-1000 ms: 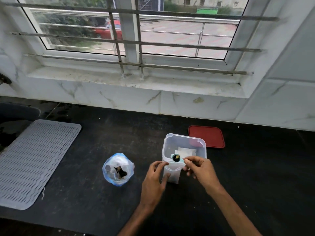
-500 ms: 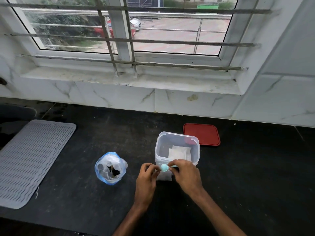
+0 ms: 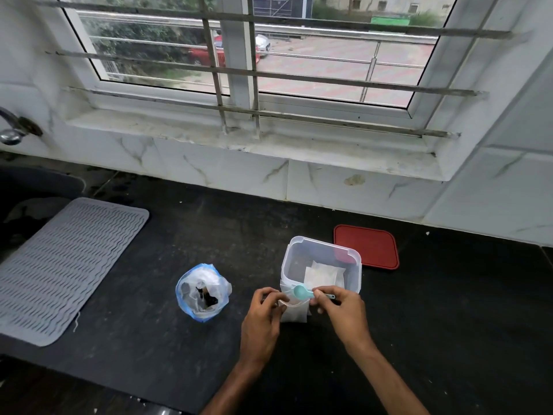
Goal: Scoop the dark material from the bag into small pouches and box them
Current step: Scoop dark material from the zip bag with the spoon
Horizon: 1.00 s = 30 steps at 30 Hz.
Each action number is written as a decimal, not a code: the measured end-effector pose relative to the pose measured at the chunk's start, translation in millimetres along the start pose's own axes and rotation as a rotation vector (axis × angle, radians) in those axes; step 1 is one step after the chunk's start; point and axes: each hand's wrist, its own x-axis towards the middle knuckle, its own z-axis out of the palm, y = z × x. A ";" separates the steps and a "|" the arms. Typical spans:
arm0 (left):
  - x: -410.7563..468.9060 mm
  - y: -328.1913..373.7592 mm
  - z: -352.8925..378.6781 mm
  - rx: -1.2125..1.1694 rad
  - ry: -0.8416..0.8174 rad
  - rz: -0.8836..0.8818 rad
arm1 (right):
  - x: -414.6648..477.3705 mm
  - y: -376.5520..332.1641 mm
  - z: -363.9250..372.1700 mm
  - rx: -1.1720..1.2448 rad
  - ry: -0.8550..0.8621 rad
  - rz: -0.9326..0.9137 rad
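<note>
Two hands, close together before the box: your left hand pinches one pouch at its mouth to hold it open, and your right hand pinches the teal scoop over it (load not visible). Bag of dark material: open, near left. Flat pouches: inside the box. Red lid behind, grey mat far left; neither obstructs.

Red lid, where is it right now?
In the head view the red lid lies flat on the black counter, just behind and right of the clear box, near the wall.

Soft window daylight, edges warped
</note>
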 end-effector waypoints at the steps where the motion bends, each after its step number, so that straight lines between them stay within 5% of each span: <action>1: 0.2 1.3 -3.1 -0.003 0.004 0.012 | -1.3 -1.9 -0.4 0.034 0.000 0.022; 4: 1.4 5.7 -20.9 -0.016 0.085 0.029 | -5.7 -14.1 0.4 0.134 -0.002 0.072; 11: 14.9 -47.9 -112.4 -0.028 0.727 -0.286 | -27.8 -65.6 58.9 0.042 -0.266 -0.033; 15: 19.6 -103.1 -127.9 0.051 0.462 -0.625 | -27.9 -69.8 138.9 -0.240 -0.361 -0.271; 17: 21.8 -112.1 -121.8 0.020 0.323 -0.629 | -23.9 -66.8 172.1 -0.450 -0.333 -0.334; 21: 28.4 -109.9 -122.0 -0.031 0.294 -0.558 | -14.1 -64.5 204.7 -0.762 -0.270 -0.371; 30: 33.5 -107.3 -131.1 -0.193 0.194 -0.617 | 6.7 -61.4 227.1 -0.837 -0.182 -0.255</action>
